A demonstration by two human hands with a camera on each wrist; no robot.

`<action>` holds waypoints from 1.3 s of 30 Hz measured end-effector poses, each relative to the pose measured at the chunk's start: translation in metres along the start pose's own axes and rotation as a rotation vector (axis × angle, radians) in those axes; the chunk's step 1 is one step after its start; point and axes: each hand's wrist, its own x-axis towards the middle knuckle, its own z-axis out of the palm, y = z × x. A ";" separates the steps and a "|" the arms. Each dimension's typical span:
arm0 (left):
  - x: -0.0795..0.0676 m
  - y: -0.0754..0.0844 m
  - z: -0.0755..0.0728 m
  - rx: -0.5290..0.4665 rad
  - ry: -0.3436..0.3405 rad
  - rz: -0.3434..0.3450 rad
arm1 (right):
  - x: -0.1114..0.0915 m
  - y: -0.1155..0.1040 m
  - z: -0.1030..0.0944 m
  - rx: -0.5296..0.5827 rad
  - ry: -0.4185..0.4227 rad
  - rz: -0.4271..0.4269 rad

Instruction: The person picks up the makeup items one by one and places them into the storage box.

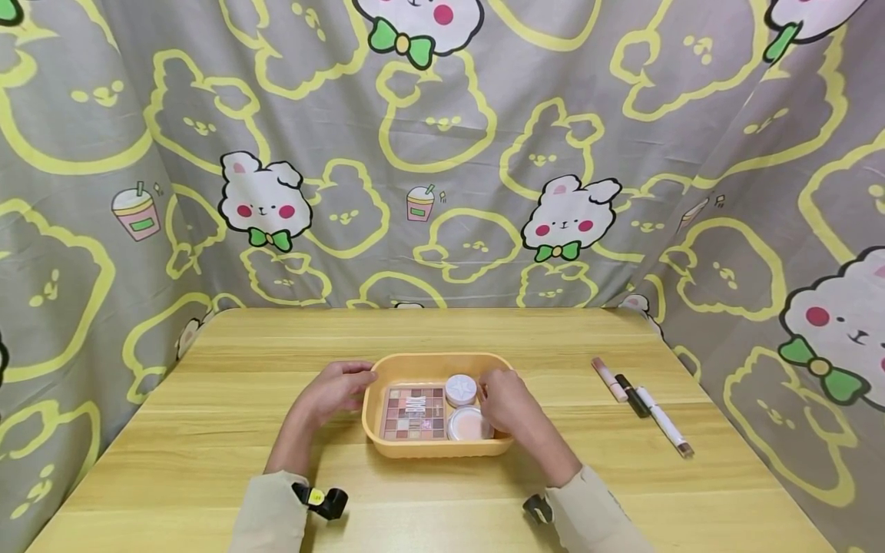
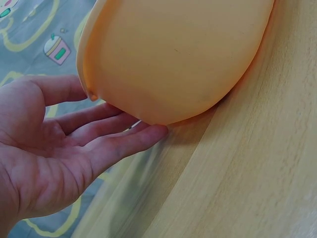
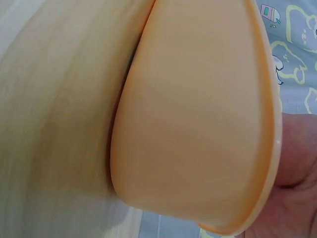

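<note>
An orange plastic basket (image 1: pixel 438 449) rests on the table. Inside, an eyeshadow palette (image 1: pixel 415 415) lies on the left, with a small white round jar (image 1: pixel 460 390) bearing a star on its lid and a round clear-rimmed powder case (image 1: pixel 469 424) beside it. My left hand (image 1: pixel 336 389) is at the basket's left end; its extended fingers (image 2: pixel 124 146) touch the outer wall and rim. Over the right rim, my right hand (image 1: pixel 510 401) reaches into the basket near the jar and powder case. Its fingertips are mostly hidden, so what they touch is unclear.
On the table's right side lie a pink tube (image 1: pixel 610 380), a dark tube (image 1: pixel 632 395) and a white pen-like stick (image 1: pixel 664 422) close together. A patterned grey curtain (image 1: pixel 442 184) surrounds the back and sides of the wooden table (image 1: pixel 290 338).
</note>
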 end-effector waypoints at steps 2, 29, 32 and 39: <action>0.000 0.000 0.000 -0.002 0.007 -0.003 | 0.000 0.000 0.001 0.000 0.003 0.003; -0.002 0.003 0.000 0.008 -0.021 -0.003 | 0.000 -0.004 0.000 0.001 -0.057 0.066; -0.003 0.003 0.000 0.004 -0.021 0.002 | 0.000 -0.004 0.000 0.004 -0.058 0.071; -0.003 0.003 0.001 0.018 -0.014 -0.003 | -0.001 -0.004 0.000 0.035 -0.073 0.103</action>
